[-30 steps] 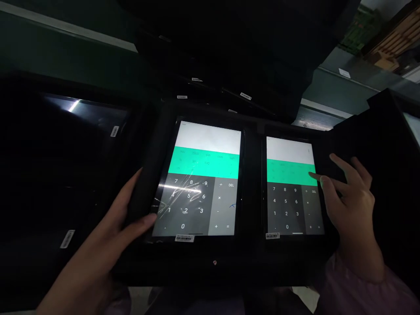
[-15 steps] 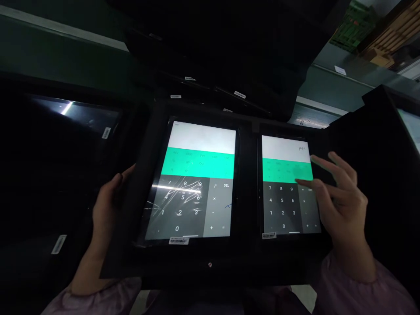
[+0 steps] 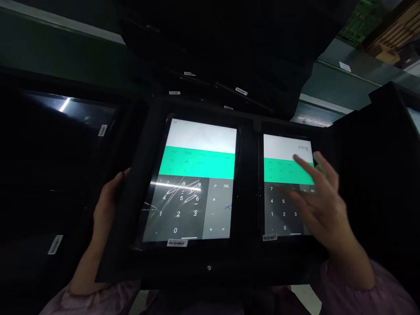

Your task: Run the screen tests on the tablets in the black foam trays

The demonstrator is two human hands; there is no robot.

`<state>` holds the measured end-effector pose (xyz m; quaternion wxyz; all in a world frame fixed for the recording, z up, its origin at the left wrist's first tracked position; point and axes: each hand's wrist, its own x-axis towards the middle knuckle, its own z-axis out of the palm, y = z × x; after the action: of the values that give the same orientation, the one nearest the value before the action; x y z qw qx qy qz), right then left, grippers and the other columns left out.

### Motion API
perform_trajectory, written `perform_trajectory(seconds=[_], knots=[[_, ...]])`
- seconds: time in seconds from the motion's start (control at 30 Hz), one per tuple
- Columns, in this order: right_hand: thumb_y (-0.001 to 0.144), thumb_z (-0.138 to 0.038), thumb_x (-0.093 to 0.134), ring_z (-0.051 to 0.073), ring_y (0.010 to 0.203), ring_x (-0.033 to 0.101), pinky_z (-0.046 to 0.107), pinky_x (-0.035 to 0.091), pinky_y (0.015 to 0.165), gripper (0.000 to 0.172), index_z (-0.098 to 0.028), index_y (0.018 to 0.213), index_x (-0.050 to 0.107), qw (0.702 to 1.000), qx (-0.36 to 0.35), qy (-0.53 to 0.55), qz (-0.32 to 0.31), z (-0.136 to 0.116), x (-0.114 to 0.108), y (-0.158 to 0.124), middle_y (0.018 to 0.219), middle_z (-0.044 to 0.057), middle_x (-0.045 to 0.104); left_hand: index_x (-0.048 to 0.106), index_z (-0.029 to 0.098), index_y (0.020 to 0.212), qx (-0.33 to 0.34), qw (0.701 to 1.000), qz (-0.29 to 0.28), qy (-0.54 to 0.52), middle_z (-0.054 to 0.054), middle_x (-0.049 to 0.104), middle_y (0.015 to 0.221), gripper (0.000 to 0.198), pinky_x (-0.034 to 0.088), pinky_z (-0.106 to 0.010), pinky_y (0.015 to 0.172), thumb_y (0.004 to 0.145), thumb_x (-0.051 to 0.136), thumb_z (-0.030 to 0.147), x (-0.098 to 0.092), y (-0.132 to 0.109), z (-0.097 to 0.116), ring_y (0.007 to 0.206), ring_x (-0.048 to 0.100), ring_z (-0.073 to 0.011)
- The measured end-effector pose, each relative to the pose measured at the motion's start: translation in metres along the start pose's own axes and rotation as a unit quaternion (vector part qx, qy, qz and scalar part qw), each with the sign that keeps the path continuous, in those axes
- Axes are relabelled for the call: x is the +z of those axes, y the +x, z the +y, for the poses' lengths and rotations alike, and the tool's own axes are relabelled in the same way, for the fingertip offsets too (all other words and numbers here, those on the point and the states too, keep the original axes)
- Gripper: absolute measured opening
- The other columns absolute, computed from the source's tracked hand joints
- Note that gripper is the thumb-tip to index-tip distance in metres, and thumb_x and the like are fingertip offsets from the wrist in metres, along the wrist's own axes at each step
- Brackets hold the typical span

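Two lit tablets, a left one (image 3: 193,197) and a smaller-looking right one (image 3: 278,216), lie side by side in a black tray (image 3: 210,253). Both screens show a calculator with a white top, a green band and dark keys. My left hand (image 3: 106,205) grips the tray's left edge, its fingers partly hidden behind it. Over the right tablet is my right hand (image 3: 323,203), fingers spread and holding nothing. One fingertip points at the key rows near 8, slightly blurred; whether it touches the glass I cannot tell. Wrinkled clear film shows on the left tablet.
Dark panels with barcode labels stand at the left (image 3: 62,175) and beyond the tray (image 3: 213,57). Another black tray (image 3: 367,175) is close by on the right. Green crates (image 3: 361,22) and a cardboard box (image 3: 385,53) appear at the far right.
My right hand has moved left across the right tablet. Its display text has grown by one character, an upside-down 8. My left hand keeps its grip.
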<state>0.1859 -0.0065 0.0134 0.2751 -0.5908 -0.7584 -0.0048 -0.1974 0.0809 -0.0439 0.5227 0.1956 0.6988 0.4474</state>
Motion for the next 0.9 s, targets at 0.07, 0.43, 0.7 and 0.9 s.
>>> perform_trajectory(seconds=[0.07,0.43,0.7,0.9], knots=[[0.113,-0.037,0.062,0.044,0.169,0.045,0.072,0.058,0.124,0.033,-0.034,0.101,0.093,0.993,0.08,-0.027,0.077,0.005,-0.003,-0.001,0.158,0.002,0.074,0.083,0.026,0.115,-0.002,1.0,-0.005,0.003,0.007,0.087,0.093,0.03,0.071,-0.029,0.098,0.09,0.079,0.042,0.0,-0.001,0.0,0.129,0.081,-0.029],[0.112,-0.056,0.061,0.054,0.163,0.048,0.086,0.054,0.115,0.044,-0.03,0.094,0.093,0.969,0.197,-0.091,0.122,0.028,0.0,-0.01,0.154,0.009,0.075,0.082,0.026,0.114,0.006,0.999,0.048,0.019,0.005,0.087,0.096,0.03,0.066,-0.028,0.111,0.094,0.073,0.047,0.005,-0.005,-0.002,0.137,0.078,-0.0282],[0.113,-0.053,0.059,0.054,0.162,0.048,0.083,0.059,0.11,0.045,-0.029,0.093,0.092,0.968,0.194,-0.102,0.122,0.023,-0.002,-0.008,0.151,0.01,0.077,0.081,0.025,0.115,0.018,0.998,0.055,0.026,0.005,0.084,0.091,0.034,0.069,-0.026,0.099,0.092,0.077,0.05,0.006,-0.011,-0.002,0.125,0.082,-0.0264],[0.114,-0.059,0.056,0.051,0.165,0.047,0.08,0.058,0.116,0.048,-0.031,0.101,0.093,0.982,0.142,-0.081,0.094,0.022,0.001,-0.008,0.158,0.008,0.073,0.08,0.025,0.119,0.048,0.995,0.065,0.052,0.006,0.076,0.078,0.04,0.07,-0.028,0.083,0.092,0.073,0.053,0.005,-0.006,-0.007,0.106,0.083,-0.0246]])
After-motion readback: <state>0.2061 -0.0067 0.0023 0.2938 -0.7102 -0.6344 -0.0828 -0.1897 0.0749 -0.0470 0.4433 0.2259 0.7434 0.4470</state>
